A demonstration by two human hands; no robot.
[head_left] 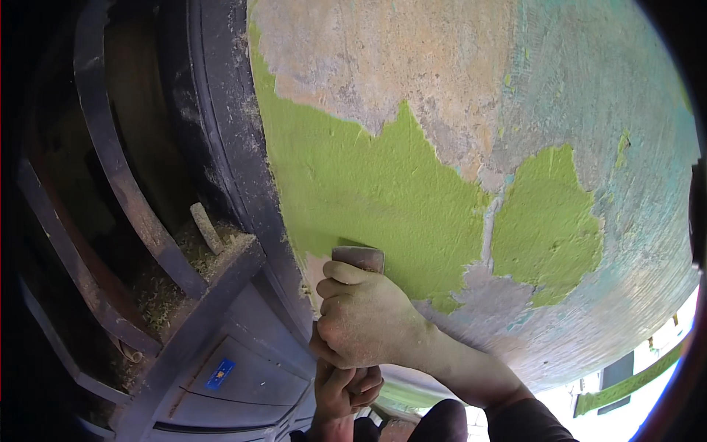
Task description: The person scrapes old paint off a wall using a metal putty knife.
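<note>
A flat metal scraper (pixel 358 258) has its blade against the wall, at the lower edge of a large patch of green paint (pixel 353 177). My right hand (pixel 375 317) is closed around the scraper just behind the blade, its fingers dusty. Directly below it, my left hand (pixel 345 390) has its fingers curled in line with the tool, closed on the lower part of the scraper; the handle itself is hidden by both hands. Bare, scraped plaster (pixel 398 51) surrounds the green paint above, and a smaller green patch (pixel 549 228) lies to the right.
Left of the wall stands a dark metal frame (pixel 228 110) with curved bars (pixel 121 162). Paint flakes and a short pale stick (pixel 205 228) lie on its ledge. Below is a grey metal panel (pixel 250 361) with a blue sticker (pixel 220 373). A green rail (pixel 626 383) shows at lower right.
</note>
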